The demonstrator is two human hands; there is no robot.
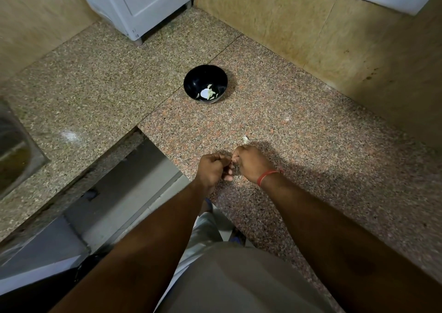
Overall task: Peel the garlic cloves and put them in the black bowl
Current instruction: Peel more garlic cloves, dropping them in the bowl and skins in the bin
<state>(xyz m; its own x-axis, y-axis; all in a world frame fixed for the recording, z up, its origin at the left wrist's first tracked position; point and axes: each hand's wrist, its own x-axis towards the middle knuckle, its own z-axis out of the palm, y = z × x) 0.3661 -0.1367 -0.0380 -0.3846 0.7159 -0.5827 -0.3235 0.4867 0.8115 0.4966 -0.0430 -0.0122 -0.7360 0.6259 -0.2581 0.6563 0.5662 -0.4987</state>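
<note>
Well short of the black bowl [205,83], over the granite counter [299,131], left hand [211,168] and right hand [251,162] meet, fingers curled together; whatever they pinch is hidden. Pale peel scrap [245,139] lies just beyond the right hand. Pale garlic pieces [207,93] sit inside the bowl.

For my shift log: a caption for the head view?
Both hands pinch a garlic clove over the speckled granite counter; round black bowl waits beyond.

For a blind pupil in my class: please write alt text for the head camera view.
Two hands, left hand and right hand, meet fingertip to fingertip over a granite counter, apparently peeling something hidden. Beyond them sits a black bowl holding pale garlic pieces.
</note>
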